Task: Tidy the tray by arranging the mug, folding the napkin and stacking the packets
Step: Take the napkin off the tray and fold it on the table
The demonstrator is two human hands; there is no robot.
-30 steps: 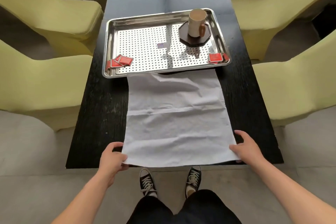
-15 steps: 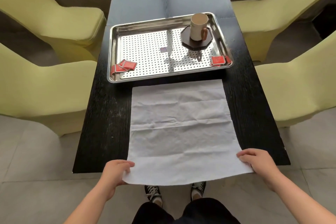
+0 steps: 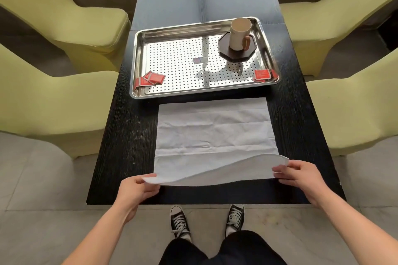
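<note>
A white napkin [image 3: 215, 133] lies spread on the black table [image 3: 129, 146], in front of a perforated steel tray [image 3: 172, 58]. My left hand [image 3: 135, 191] pinches the napkin's near left corner. My right hand [image 3: 301, 175] pinches its near right corner. The near edge is lifted off the table and curls forward. A cream mug [image 3: 239, 33] with a brown handle stands upright on a dark octagonal coaster [image 3: 237, 49] at the tray's back right. Red packets [image 3: 150, 78] lie loose at the tray's front left, and more red packets [image 3: 263, 75] lie at its front right.
Yellow-green armchairs [image 3: 53, 34] [image 3: 353, 84] flank the table on both sides. A small pale label [image 3: 200, 60] sits mid-tray. My feet in black sneakers [image 3: 179, 221] stand on the tiled floor at the table's near edge.
The napkin slid toward me, off the tray and flat onto the table. Both hands then took hold of its near corners and raised the near edge.
</note>
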